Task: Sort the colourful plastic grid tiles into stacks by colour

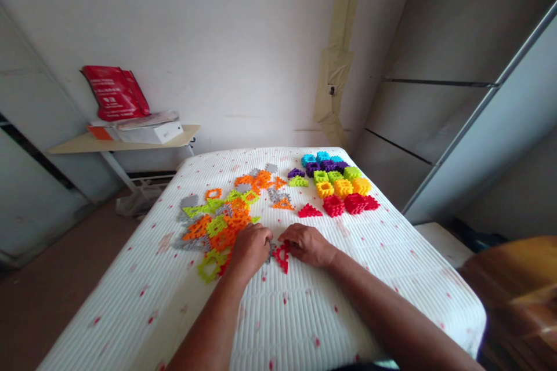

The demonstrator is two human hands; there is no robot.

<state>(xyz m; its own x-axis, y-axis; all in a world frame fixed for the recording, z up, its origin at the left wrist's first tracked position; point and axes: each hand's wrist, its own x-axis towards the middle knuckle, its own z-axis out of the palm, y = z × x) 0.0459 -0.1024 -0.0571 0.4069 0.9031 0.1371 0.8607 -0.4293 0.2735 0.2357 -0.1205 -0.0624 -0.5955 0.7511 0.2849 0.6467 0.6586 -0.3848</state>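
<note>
My right hand (308,244) has its fingers closed on a red triangular puzzle piece (282,257) with notched edges and a cut-out middle. Just left of it, my left hand (255,248) is curled with fingertips pressed together; a grey notched piece (270,252) shows beside them, partly hidden, and I cannot tell whether that hand grips it. Beyond and left of this hand lies a loose pile of orange pieces (238,213), lime green pieces (216,225) and grey pieces (190,201). A lime green ring-like piece (210,265) lies at the pile's near edge.
Stacks sorted by colour stand at the back right: red (333,205), yellow (343,187), green (321,177), purple (313,168) and blue (308,159). A red triangle (310,210) lies beside them. The quilted cover (304,324) lies beneath. A side table (87,142) holds a red bag (114,93).
</note>
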